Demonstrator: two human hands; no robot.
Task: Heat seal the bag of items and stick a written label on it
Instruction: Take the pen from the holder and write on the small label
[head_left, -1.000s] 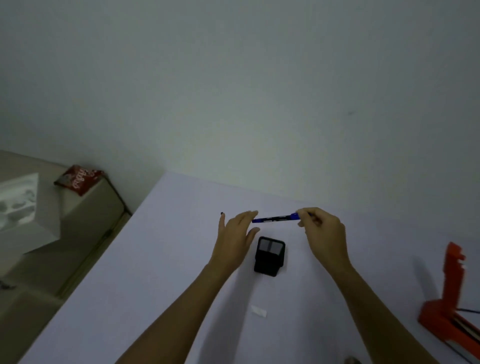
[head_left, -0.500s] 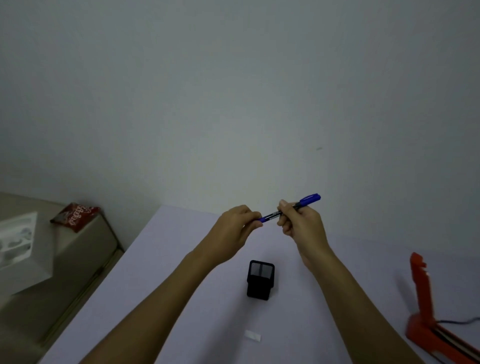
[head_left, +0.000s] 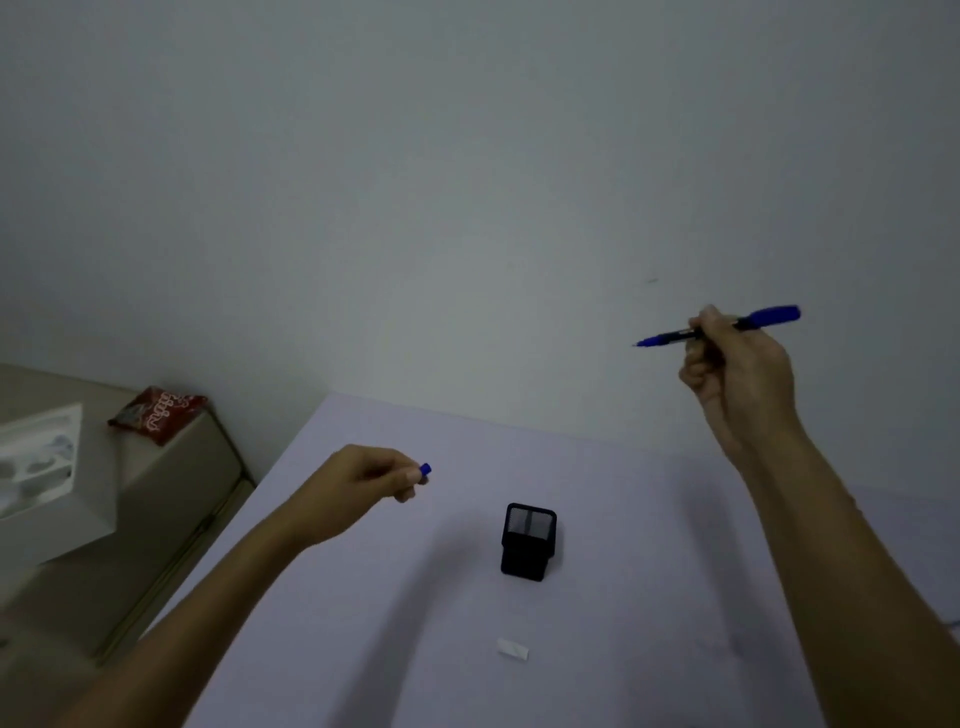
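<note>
My right hand (head_left: 737, 384) is raised at the right and grips a blue pen (head_left: 769, 317) by its barrel, the uncapped tip pointing left. My left hand (head_left: 358, 488) hovers over the table's left part with its fingers closed on the small blue pen cap (head_left: 425, 469). A small white label (head_left: 512, 649) lies flat on the pale table (head_left: 623, 519) near me. A black mesh pen holder (head_left: 527, 540) stands upright between my hands. The bag and the heat sealer are out of view.
The table's left edge runs diagonally from the wall toward me. Beyond it stands a lower beige cabinet (head_left: 171, 499) with a red snack packet (head_left: 156, 413) and a white box (head_left: 41, 467) on it. A plain wall rises behind the table.
The cap has come off the pen and stays in my left hand. My hands have moved apart, the right one up and right with the pen. The red sealer has left the view.
</note>
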